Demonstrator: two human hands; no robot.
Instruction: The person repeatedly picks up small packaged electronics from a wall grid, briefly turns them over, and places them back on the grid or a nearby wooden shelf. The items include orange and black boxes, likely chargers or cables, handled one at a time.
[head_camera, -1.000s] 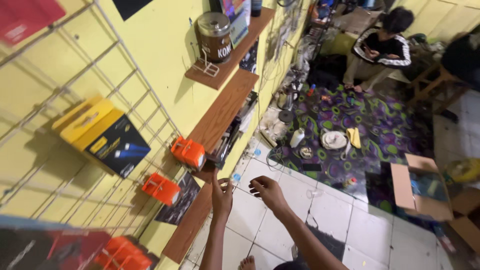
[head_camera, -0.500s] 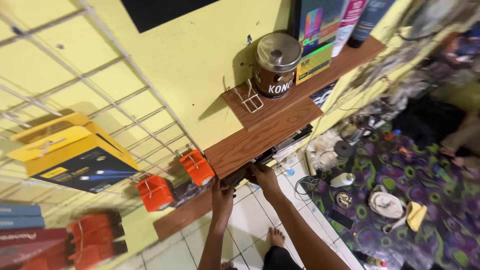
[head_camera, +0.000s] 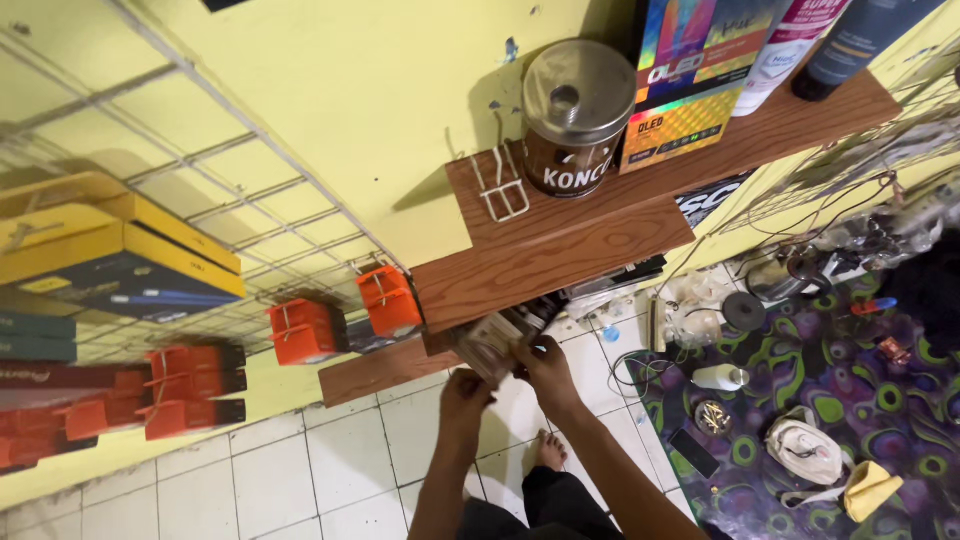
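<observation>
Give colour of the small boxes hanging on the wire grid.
Orange small boxes, clearest in the head view.

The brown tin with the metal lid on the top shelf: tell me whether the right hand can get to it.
Probably yes: the right hand holds a small box under the middle shelf, and open space leads up to the brown tin.

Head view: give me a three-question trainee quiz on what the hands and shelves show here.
1. True or false: both hands grip the small box under the middle wooden shelf.
2. What stands beside the wire rack on the top shelf? A) brown tin with metal lid B) glass vase C) kettle
3. What colour are the small boxes hanging on the wall grid?

Key:
1. True; left hand and right hand both meet it.
2. A, the tin.
3. Orange.
</observation>
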